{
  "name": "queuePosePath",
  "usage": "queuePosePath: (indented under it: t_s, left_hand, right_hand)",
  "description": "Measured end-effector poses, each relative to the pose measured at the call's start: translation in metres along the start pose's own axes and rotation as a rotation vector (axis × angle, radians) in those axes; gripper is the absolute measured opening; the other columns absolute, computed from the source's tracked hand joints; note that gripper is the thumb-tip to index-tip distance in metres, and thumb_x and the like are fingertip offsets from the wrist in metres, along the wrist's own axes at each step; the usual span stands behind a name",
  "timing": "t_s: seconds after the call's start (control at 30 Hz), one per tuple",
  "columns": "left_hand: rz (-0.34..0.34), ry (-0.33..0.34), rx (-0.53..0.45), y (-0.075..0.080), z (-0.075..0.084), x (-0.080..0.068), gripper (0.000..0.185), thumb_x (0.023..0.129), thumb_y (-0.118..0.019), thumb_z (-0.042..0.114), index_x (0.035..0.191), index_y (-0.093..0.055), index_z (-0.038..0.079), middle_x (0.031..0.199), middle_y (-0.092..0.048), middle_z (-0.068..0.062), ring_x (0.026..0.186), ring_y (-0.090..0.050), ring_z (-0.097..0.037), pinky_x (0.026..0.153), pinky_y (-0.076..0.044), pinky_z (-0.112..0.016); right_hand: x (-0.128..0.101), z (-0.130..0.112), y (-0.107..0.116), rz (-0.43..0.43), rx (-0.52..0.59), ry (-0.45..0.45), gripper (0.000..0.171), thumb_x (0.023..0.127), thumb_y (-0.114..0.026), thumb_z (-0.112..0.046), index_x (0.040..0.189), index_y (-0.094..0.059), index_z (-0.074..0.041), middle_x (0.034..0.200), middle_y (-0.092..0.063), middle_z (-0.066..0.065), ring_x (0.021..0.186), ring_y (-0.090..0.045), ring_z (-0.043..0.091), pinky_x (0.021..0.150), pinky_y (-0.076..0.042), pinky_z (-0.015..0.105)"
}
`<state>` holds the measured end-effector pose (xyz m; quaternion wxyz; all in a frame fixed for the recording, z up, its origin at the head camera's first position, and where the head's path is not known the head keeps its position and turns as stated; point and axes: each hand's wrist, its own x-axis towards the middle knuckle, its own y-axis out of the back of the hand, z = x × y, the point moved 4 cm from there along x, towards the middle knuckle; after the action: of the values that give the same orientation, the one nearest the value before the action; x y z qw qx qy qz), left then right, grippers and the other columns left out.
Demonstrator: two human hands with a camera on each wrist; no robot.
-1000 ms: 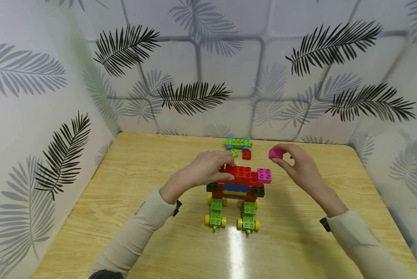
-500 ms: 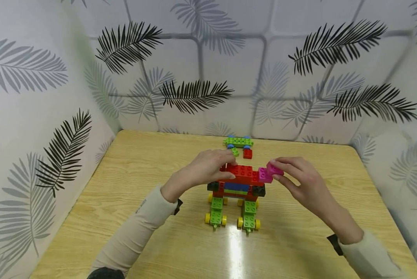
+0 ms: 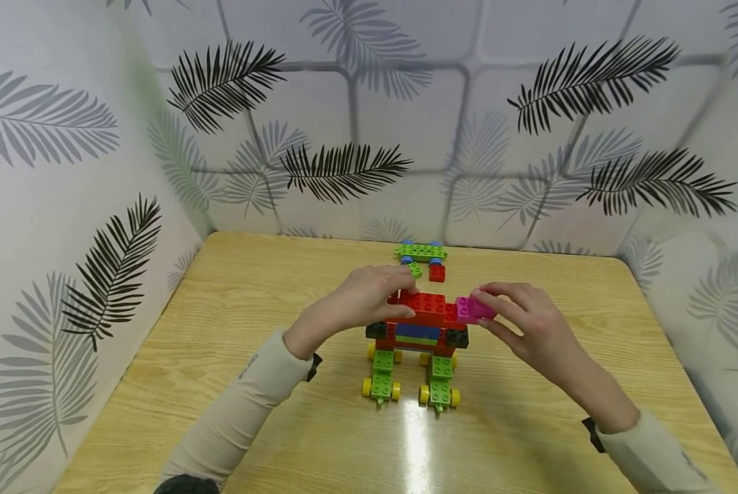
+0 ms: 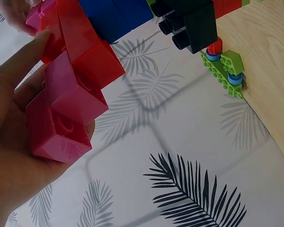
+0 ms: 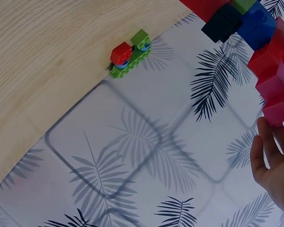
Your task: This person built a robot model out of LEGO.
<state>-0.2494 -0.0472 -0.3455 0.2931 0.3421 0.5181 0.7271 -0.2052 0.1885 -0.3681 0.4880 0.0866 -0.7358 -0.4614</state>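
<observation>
A toy-brick build stands mid-table, with a long red brick (image 3: pixel 429 307) on top, blue and black bricks (image 3: pixel 457 338) below, and green wheeled bases (image 3: pixel 439 392) with yellow wheels. My left hand (image 3: pixel 369 298) grips its left top end; in the left wrist view two pink bricks (image 4: pixel 75 92) stick out there, beside the palm. My right hand (image 3: pixel 532 326) pinches a pink brick (image 3: pixel 483 308) between thumb and fingers at the right end. It sits against another pink brick (image 3: pixel 464 309); the fingers partly cover it, so whether they are joined cannot be told.
Behind the build, a green wheeled base (image 3: pixel 421 252) with blue wheels stands near the table's back edge. A small green brick (image 3: pixel 415 270) and a red brick (image 3: pixel 437 274) are in front of it. Leaf-patterned walls (image 3: pixel 400 123) border the wooden table (image 3: pixel 270 425).
My right hand has brought the pink brick leftward and down from the air to the build's right pink end, then slightly lower against it. The left hand has stayed in place.
</observation>
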Motion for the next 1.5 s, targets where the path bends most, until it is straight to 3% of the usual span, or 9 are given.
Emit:
queuePosePath:
  t_s: [0.13,0.33,0.5,1.1,1.5]
  left_hand:
    - [0.001,0.003,0.008,0.000,-0.001,0.000,0.024,0.087,-0.072,0.032,0.101,-0.066,0.013,0.093,-0.058,0.002,0.071,-0.047,-0.012,0.060,-0.037,-0.023]
    - [-0.001,0.003,0.007,0.002,0.001,-0.001,0.024,0.087,-0.072,0.031,0.102,-0.066,0.012,0.092,-0.057,0.002,0.071,-0.045,-0.011,0.059,-0.035,-0.023]
    - [0.002,-0.009,0.002,0.003,0.002,-0.002,0.025,0.087,-0.072,0.031,0.102,-0.066,0.011,0.091,-0.057,0.001,0.070,-0.044,-0.011,0.058,-0.034,-0.022]
    - [-0.006,0.003,0.008,0.002,0.003,0.000,0.025,0.087,-0.072,0.031,0.102,-0.066,0.012,0.091,-0.056,0.002,0.072,-0.047,-0.012,0.059,-0.037,-0.023]
    - [-0.021,-0.003,0.010,0.001,0.003,-0.001,0.023,0.088,-0.072,0.031,0.100,-0.066,0.012,0.090,-0.056,0.001,0.072,-0.045,-0.012,0.059,-0.036,-0.024]
  right_hand:
    - [0.000,0.001,-0.003,0.001,-0.028,0.047,0.051,0.100,-0.042,-0.048,0.126,-0.063,-0.010,0.117,-0.063,0.011,0.105,-0.058,0.028,0.087,-0.045,0.047]
    - [0.000,0.000,-0.009,0.119,-0.053,0.159,0.044,0.100,-0.049,-0.039,0.120,-0.066,-0.004,0.115,-0.064,0.015,0.100,-0.060,0.032,0.079,-0.047,0.047]
    - [-0.001,0.000,-0.012,0.157,-0.062,0.195,0.042,0.100,-0.050,-0.037,0.118,-0.067,-0.004,0.114,-0.065,0.015,0.099,-0.061,0.032,0.080,-0.045,0.044]
    - [-0.003,0.003,-0.012,0.172,-0.048,0.191,0.041,0.099,-0.052,-0.037,0.118,-0.068,-0.004,0.113,-0.067,0.014,0.097,-0.061,0.031,0.080,-0.044,0.042]
    - [-0.007,0.002,-0.017,0.133,-0.051,0.145,0.044,0.101,-0.048,-0.039,0.121,-0.065,-0.005,0.118,-0.063,0.015,0.102,-0.059,0.031,0.085,-0.042,0.042]
